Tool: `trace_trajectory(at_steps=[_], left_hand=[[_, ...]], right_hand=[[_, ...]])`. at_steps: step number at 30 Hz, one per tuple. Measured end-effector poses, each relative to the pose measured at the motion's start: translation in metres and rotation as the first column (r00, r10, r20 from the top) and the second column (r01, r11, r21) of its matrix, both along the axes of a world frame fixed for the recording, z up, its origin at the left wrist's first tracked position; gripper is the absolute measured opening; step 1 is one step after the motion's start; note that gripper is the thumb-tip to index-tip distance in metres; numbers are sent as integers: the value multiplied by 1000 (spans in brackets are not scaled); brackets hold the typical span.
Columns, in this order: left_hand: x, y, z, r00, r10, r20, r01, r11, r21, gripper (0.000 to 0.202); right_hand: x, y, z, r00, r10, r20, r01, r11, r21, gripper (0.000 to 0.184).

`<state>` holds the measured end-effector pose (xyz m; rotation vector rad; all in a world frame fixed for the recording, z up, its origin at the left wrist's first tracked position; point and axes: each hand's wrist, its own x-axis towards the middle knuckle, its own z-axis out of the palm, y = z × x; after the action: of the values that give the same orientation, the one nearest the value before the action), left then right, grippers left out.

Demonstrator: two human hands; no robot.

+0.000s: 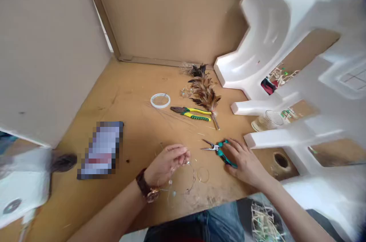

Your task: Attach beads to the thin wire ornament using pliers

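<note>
- Left hand (167, 165): fingers (180, 152) pinched closed on a thin wire loop (183, 183) that sags down to the worktop (134, 120).
- Right hand (246, 165): fingers (231, 150) curved over the teal handles of needle-nose pliers (225, 157) on the worktop; how tight the grip is, I cannot tell.
- A small wire ring (203, 175) lies just beside the loop.
- Farther off: a wire coil (160, 100), yellow-green pliers (191, 113) and a feather bundle (204, 93).
- A glass tumbler (267, 121) stands among white foam packaging (265, 40) at the right; cardboard walls (171, 13) edge the worktop's far side.
</note>
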<state>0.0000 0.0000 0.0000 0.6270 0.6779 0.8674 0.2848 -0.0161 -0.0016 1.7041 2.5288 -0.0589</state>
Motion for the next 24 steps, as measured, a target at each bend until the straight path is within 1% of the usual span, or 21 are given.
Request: trace_trajectory(at_steps=[3, 6, 8, 10, 12, 13, 15, 16, 18, 19, 20, 21, 22, 24], left_hand=[[0, 1, 2, 999, 3, 51, 0, 998, -55, 21], [1, 0, 2, 991, 12, 132, 2, 994, -111, 21], [2, 0, 0, 985, -7, 174, 24, 995, -97, 21], [2, 1, -2, 981, -11, 194, 27, 996, -82, 19], [2, 1, -3, 980, -8, 200, 24, 997, -76, 17], [2, 1, -4, 980, -6, 200, 21, 997, -75, 17], [1, 1, -3, 980, 3, 199, 12, 997, -72, 17], [0, 1, -3, 980, 8, 197, 6, 997, -71, 17], [-1, 1, -3, 980, 17, 198, -3, 997, -72, 17], [-1, 1, -3, 979, 23, 201, -8, 997, -74, 17], [-1, 1, -3, 978, 27, 206, -12, 997, -75, 17], [-2, 1, -4, 977, 31, 211, -16, 997, -76, 17], [-2, 1, -5, 976, 34, 215, -18, 997, -76, 17], [-2, 2, -6, 974, 31, 225, -14, 997, -76, 17]], right_hand=[[0, 6, 2, 1000, 19, 5, -19, 1000, 3, 69], [-7, 10, 6, 998, 28, 52, -29, 1000, 9, 71], [-14, 12, 8, 994, 5, 111, -8, 1000, 26, 62], [-21, 14, 9, 986, -24, 168, 17, 999, 40, 45], [-24, 15, 11, 982, -23, 186, 17, 999, 32, 33], [-24, 16, 12, 984, -13, 178, 10, 1000, 18, 31], [-21, 17, 16, 992, 9, 123, -6, 1000, -23, 32], [-19, 17, 19, 997, 17, 70, -14, 999, -53, 35], [-15, 14, 25, 995, -1, -97, -13, 990, -144, 44], [-13, 12, 28, 978, -31, -206, -12, 979, -204, 48], [-12, 10, 29, 943, -77, -323, -17, 960, -279, 51], [-12, 8, 30, 889, -134, -439, -40, 931, -364, 50], [-12, 5, 30, 811, -202, -549, -83, 889, -450, 45], [-15, 1, 26, 611, -360, -705, -210, 785, -583, 36]])
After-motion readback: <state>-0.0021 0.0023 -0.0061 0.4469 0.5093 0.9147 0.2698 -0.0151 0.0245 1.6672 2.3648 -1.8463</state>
